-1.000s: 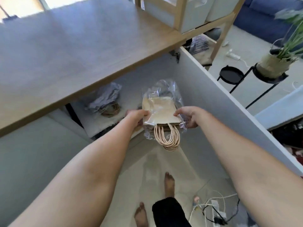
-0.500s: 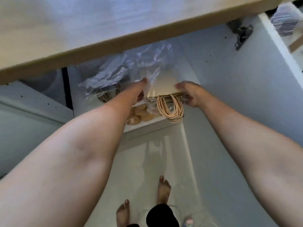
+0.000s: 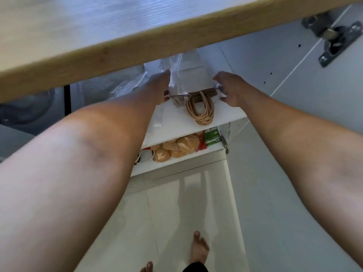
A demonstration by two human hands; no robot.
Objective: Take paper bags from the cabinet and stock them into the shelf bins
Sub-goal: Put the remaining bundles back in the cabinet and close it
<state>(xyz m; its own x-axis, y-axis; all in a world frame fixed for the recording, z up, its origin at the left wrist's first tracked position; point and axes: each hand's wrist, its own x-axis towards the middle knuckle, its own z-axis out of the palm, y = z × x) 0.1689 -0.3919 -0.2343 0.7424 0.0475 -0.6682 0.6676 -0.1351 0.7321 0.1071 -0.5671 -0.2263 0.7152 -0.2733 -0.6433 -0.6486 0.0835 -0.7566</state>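
Observation:
A pack of brown paper bags (image 3: pixel 193 78) in clear plastic wrap lies on the white upper cabinet shelf (image 3: pixel 225 112), its tan rope handles (image 3: pixel 200 109) spilling toward me. My left hand (image 3: pixel 159 86) grips the pack's left side and my right hand (image 3: pixel 228 88) grips its right side. The pack's far end is hidden under the wooden countertop (image 3: pixel 121 50). A second crumpled plastic pack (image 3: pixel 127 86) lies to the left, partly behind my left forearm.
The white cabinet door (image 3: pixel 294 61) stands open on the right with a metal hinge (image 3: pixel 332 40). On the lower shelf sit bagged bread rolls (image 3: pixel 176 148) and a green packet (image 3: pixel 211 137). My bare feet (image 3: pixel 198 250) stand on the pale tile floor.
My view dropped closer under the countertop and both hands went deeper into the cabinet with the pack; it now rests on the upper shelf, and the lower shelf has come into sight.

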